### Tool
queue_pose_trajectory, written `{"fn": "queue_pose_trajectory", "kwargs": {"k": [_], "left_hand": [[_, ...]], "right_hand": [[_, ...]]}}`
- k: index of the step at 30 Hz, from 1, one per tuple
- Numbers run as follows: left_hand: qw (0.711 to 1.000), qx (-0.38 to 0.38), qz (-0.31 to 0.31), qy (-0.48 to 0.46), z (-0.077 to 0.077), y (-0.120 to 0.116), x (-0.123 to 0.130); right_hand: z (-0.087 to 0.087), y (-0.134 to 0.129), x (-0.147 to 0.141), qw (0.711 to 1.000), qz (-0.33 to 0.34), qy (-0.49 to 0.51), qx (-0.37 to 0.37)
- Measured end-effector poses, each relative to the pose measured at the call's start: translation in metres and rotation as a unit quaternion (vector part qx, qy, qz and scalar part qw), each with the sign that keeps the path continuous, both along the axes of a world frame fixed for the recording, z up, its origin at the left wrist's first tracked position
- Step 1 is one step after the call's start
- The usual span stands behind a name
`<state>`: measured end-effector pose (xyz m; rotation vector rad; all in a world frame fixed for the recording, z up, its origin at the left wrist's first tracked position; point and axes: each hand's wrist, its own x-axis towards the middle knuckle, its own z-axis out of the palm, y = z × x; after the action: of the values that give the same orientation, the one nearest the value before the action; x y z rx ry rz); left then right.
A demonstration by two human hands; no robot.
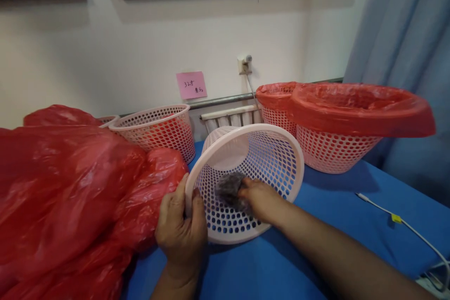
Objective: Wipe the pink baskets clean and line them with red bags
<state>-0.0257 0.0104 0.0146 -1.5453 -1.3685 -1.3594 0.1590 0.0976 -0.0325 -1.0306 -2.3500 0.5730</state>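
A pale pink plastic basket (281, 164) full of round holes lies tilted on its side, its mouth facing me. My left hand (183, 225) grips the left part of its rim, thumb inside and fingers outside. Inside the basket, my right hand (258, 197) is closed on a dark grey cloth (230, 190), which rests against the lower inner wall. Motion blurs the cloth somewhat. Right beside my left hand is a heap of red plastic bags (87, 197).
Behind on the left stands another pink basket (158, 126). Two baskets lined with red bags, a large one (337, 150) and a smaller one (277, 115), stand at the right. A white cable (408, 222) crosses the blue tabletop (337, 215). The wall holds a socket (245, 64).
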Motion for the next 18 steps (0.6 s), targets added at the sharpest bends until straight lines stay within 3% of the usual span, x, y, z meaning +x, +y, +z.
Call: {"fn": "queue_pose_trajectory", "kwargs": {"k": [4, 7, 10, 14, 18], "left_hand": [[1.0, -0.002, 0.011, 0.023, 0.004, -0.003, 0.002], [1.0, -0.005, 0.02, 0.022, 0.004, -0.006, 0.005], [0.999, -0.006, 0.028, 0.021, 0.004, -0.007, 0.005], [1.0, -0.002, 0.013, 0.021, 0.005, -0.007, 0.005], [0.997, -0.038, -0.063, -0.019, 0.001, -0.008, 0.012]], "right_hand": [[0.015, 0.027, 0.026, 0.985, -0.167, -0.041, 0.03], [0.027, 0.028, 0.033, 0.965, -0.229, -0.039, 0.122], [0.026, 0.021, 0.027, 0.956, -0.23, -0.065, 0.171], [0.008, 0.021, 0.012, 0.975, -0.174, -0.126, 0.057], [-0.003, 0.023, 0.003, 0.985, -0.141, -0.1, -0.02]]}}
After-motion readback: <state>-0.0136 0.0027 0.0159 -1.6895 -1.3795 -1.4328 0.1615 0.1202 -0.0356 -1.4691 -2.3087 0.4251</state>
